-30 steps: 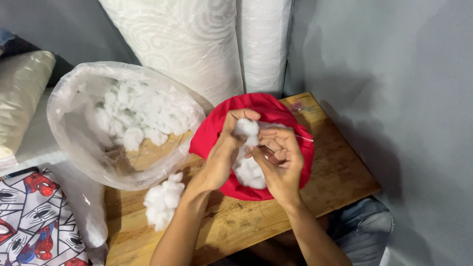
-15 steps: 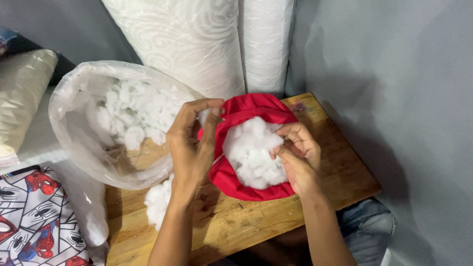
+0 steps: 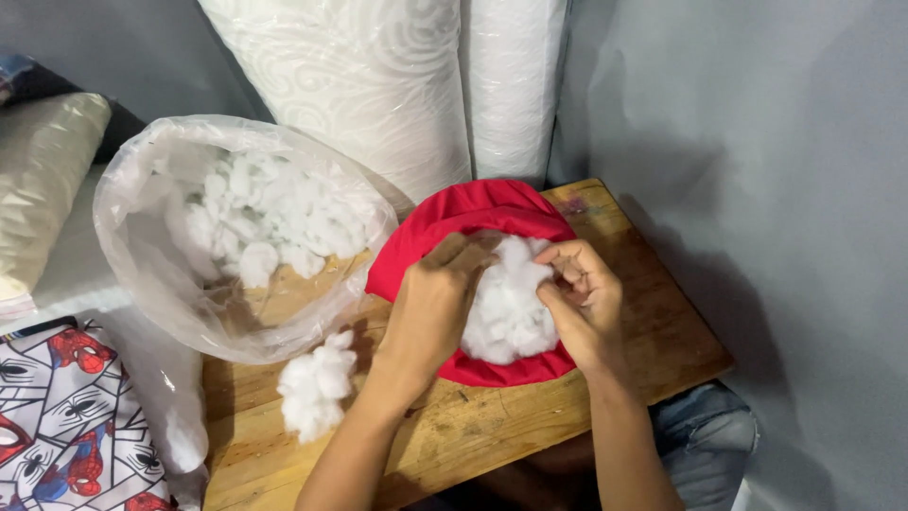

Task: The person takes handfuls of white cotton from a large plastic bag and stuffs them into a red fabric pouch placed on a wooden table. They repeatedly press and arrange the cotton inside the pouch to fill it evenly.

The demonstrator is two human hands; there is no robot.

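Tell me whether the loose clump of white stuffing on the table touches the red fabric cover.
Apart. The head view shows bare wooden table between the loose clump of white stuffing and the red fabric cover.

Left hand (image 3: 437, 305): fingertips buried in the white stuffing (image 3: 509, 301) (grip not visible).
Red fabric cover (image 3: 473, 210): near edge hidden behind both hands.
Printed cushion (image 3: 71, 416): cut off by the frame's corner.
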